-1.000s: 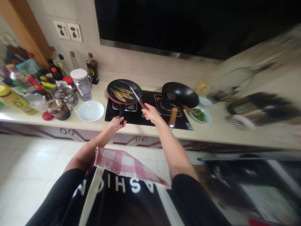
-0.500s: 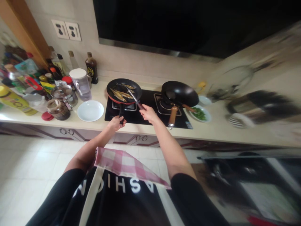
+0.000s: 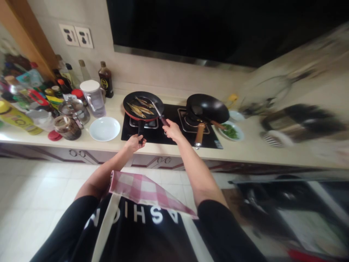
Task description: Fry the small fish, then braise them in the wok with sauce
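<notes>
Several small browned fish (image 3: 139,110) lie in the black frying pan (image 3: 130,100), which has a red outer side and sits on the left burner. My left hand (image 3: 135,143) is closed around the pan's black handle (image 3: 141,128). In my right hand (image 3: 172,130) is a spatula (image 3: 158,110) with a metal shaft and a dark handle, held over the pan's right side. Its far end is near the fish and hard to make out against the dark pan. Left of the pan, a white plate (image 3: 104,129) stands on the counter.
A black wok (image 3: 215,108) with a wooden handle (image 3: 200,135) stands on the right burner. Beyond it is a plate of chopped greens (image 3: 231,131). A lidded water pitcher (image 3: 94,100), jars and bottles crowd the left counter. A dark range hood (image 3: 191,29) hangs above.
The spatula's far end has shifted right, toward the pan's edge. The rear fish lie differently, one now slanting at the back. My left hand has stayed on the handle.
</notes>
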A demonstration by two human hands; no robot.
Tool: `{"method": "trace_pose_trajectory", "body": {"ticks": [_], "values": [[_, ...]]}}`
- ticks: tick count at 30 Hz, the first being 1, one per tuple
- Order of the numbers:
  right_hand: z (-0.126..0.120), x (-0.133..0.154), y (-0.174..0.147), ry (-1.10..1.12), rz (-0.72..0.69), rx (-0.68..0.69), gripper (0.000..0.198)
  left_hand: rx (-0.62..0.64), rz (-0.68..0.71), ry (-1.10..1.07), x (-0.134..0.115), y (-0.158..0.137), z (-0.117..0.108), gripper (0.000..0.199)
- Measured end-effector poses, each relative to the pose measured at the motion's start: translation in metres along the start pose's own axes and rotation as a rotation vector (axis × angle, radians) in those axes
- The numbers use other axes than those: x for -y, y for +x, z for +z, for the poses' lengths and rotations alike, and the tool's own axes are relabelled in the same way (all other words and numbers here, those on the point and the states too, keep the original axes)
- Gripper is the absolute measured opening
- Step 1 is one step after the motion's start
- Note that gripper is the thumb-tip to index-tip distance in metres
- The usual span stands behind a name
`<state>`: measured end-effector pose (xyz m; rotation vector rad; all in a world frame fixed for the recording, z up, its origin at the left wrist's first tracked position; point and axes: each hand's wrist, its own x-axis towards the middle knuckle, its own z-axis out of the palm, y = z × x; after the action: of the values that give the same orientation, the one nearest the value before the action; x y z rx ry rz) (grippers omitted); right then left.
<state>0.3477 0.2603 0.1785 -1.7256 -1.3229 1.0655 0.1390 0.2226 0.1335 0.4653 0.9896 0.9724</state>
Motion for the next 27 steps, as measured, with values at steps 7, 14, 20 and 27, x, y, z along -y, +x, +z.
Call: {"method": "trace_pose_trajectory", "body": {"ticks": [7,14,20,27], "values": [[-0.017,-0.008,-0.028,0.031,-0.025,-0.034,0.070,-0.011,-0.012,-0.036,-0.001,-0.002,0.002,0.017],[-0.027,-0.016,-0.069,0.125,0.002,0.095,0.066,-0.036,-0.021,-0.035,-0.004,-0.008,0.006,0.017],[-0.028,-0.022,-0.080,0.183,0.026,0.167,0.066,-0.048,-0.010,-0.065,-0.002,-0.006,0.005,0.017],[-0.010,-0.017,-0.062,0.137,0.022,0.118,0.055,-0.069,-0.021,-0.080,-0.003,-0.007,0.008,0.016]]}}
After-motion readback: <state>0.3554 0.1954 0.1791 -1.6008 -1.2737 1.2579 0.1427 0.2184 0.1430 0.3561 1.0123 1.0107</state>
